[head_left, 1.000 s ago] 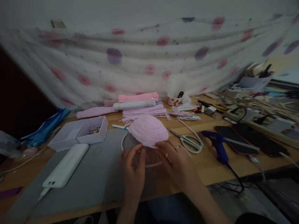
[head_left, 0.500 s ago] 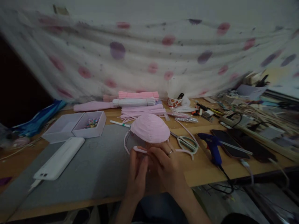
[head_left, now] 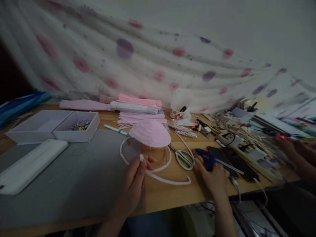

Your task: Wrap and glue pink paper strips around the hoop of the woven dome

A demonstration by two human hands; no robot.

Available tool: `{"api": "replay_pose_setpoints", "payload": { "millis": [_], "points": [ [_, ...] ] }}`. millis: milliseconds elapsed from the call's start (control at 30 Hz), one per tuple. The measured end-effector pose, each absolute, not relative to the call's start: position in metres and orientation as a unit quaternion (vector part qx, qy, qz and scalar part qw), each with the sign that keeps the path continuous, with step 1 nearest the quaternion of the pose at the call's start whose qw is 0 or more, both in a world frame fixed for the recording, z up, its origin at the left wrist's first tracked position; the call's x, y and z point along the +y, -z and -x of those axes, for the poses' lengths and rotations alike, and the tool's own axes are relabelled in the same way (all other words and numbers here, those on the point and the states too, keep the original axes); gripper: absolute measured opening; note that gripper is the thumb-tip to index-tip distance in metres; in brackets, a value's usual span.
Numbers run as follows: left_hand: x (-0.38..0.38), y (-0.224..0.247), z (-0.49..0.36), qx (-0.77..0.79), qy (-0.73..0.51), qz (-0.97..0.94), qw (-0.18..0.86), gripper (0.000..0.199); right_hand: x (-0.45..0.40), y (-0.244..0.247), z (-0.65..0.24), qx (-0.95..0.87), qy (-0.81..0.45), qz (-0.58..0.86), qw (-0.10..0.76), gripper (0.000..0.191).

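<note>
My left hand pinches a pale pink pipe cleaner, whose bent tip pokes up above my fingers while the rest curves to the right over the table. Just behind it stands a pink dome of wound strips, with a pink-wrapped ring beneath it on thin wires. On the right, my right hand is closed around the handle of a blue glue gun, a clear glue stick jutting from its back. Green-handled scissors lie between the dome and the gun.
Bundles of pipe cleaners lie at the back. A white box of beads and a white power bank are at left. At right are dark phones, a power strip and another person's hands.
My right hand has left the pipe cleaner and moved right onto the glue gun. My left hand keeps its pinch. The view has turned right, bringing another person's hands in.
</note>
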State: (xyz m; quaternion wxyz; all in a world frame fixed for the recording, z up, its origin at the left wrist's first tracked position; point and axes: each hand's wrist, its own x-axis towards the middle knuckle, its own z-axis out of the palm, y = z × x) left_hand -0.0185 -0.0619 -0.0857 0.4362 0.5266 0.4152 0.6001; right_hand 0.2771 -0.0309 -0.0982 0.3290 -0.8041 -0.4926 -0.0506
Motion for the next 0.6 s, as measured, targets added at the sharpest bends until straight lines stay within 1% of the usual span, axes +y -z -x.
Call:
{"api": "replay_pose_setpoints", "payload": {
  "millis": [67,133,200,300,333,400,467,600],
  "points": [
    [-0.062,0.084,0.018,0.411,-0.589,-0.542,0.437,0.037,-0.025,0.089,-0.282,-0.523,0.012,0.794,0.309,0.046],
    [-0.062,0.079,0.02,0.409,-0.564,-0.567,0.439,0.039,-0.026,0.078,-0.279,-0.528,0.008,0.785,0.325,0.045],
    [-0.062,0.073,0.023,0.405,-0.528,-0.602,0.441,0.041,-0.036,0.069,-0.268,-0.515,-0.015,0.768,0.38,0.046],
    [-0.06,0.063,0.027,0.389,-0.486,-0.655,0.427,0.04,-0.06,0.058,-0.238,-0.531,-0.113,0.681,0.492,0.044],
    [-0.059,0.059,0.028,0.383,-0.477,-0.671,0.418,0.038,-0.068,0.054,-0.226,-0.539,-0.131,0.653,0.515,0.042],
    [-0.058,0.053,0.028,0.368,-0.461,-0.702,0.398,0.035,-0.078,0.047,-0.204,-0.551,-0.136,0.625,0.536,0.036],
    [-0.056,0.049,0.027,0.358,-0.443,-0.726,0.384,0.034,-0.081,0.041,-0.189,-0.603,-0.133,0.588,0.522,0.035],
    [-0.057,0.046,0.023,0.368,-0.43,-0.742,0.359,0.03,-0.072,0.041,-0.183,-0.694,-0.082,0.56,0.445,0.042]
  ]
}}
